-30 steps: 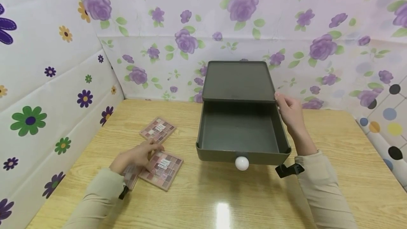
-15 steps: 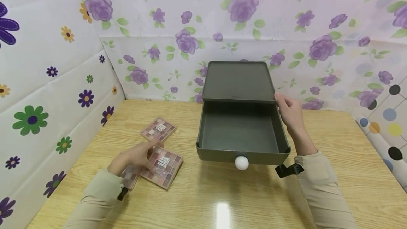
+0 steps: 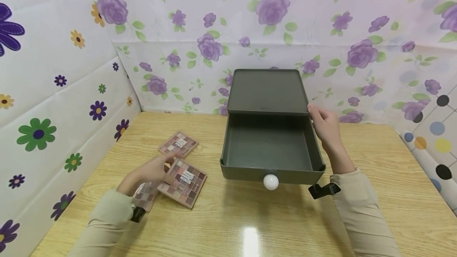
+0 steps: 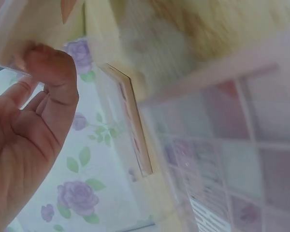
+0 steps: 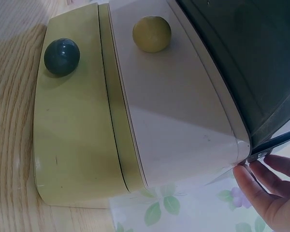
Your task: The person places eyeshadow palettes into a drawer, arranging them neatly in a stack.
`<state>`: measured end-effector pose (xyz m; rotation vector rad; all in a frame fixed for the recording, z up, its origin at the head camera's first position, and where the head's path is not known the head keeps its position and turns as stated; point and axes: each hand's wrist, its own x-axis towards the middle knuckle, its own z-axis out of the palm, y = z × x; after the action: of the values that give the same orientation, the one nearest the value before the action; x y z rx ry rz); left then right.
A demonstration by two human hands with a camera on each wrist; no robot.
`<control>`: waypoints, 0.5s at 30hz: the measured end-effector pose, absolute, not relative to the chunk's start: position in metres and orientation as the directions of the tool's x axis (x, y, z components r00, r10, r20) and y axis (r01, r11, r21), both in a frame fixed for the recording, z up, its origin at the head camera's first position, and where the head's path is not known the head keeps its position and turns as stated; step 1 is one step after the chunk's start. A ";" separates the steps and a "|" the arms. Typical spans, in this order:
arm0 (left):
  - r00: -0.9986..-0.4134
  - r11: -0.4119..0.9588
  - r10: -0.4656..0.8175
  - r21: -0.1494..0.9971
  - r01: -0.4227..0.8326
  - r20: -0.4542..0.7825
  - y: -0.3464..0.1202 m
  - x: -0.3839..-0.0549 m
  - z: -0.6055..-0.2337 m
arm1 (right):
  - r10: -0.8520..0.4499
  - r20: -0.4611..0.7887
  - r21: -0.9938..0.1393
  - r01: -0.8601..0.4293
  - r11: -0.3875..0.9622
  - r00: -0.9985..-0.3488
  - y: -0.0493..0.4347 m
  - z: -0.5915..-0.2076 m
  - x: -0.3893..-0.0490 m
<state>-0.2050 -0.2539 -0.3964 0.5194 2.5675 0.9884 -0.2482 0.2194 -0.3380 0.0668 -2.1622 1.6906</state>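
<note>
My left hand pinches one edge of a square eyeshadow palette, which tilts off the table. Another palette lies partly hidden under the left wrist, and a third palette lies just beyond. In the left wrist view the gripped palette shows its pale underside above the curled fingers. At the right, my right hand grips the upper right corner of a drawer unit. Its dark grey top drawer is pulled out, with a white knob on the front.
Below the grey drawer, the right wrist view shows a pale drawer with a yellowish knob and a green drawer with a dark knob. Flowered sheets enclose the wooden table.
The left hand has raised the near edge of the palette from lying flat to a tilt and shifted it slightly. My right hand and the open drawer stay in place.
</note>
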 end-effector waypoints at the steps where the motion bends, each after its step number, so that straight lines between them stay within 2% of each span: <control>1: -0.874 0.676 0.454 0.706 0.211 -0.173 -0.253 -0.205 -0.396 | 0.199 0.334 -0.923 -0.277 0.269 -0.921 0.219 -0.338 -0.248; 7: -0.860 0.584 0.499 0.773 0.246 -0.103 -0.248 -0.203 -0.392 | 0.197 0.341 -0.920 -0.283 0.271 -0.919 0.219 -0.337 -0.248; 13: -0.881 0.534 0.462 0.826 0.182 -0.104 -0.244 -0.201 -0.385 | 0.213 0.342 -0.922 -0.283 0.266 -0.915 0.219 -0.338 -0.249; 15: -0.886 0.523 0.457 0.829 0.197 -0.078 -0.242 -0.201 -0.381 | 0.220 0.341 -0.923 -0.281 0.265 -0.914 0.219 -0.339 -0.249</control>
<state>-0.2006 -0.2423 -0.3814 0.5472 2.4805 1.2963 -0.2489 0.2187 -0.3388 0.0554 -2.1391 1.6881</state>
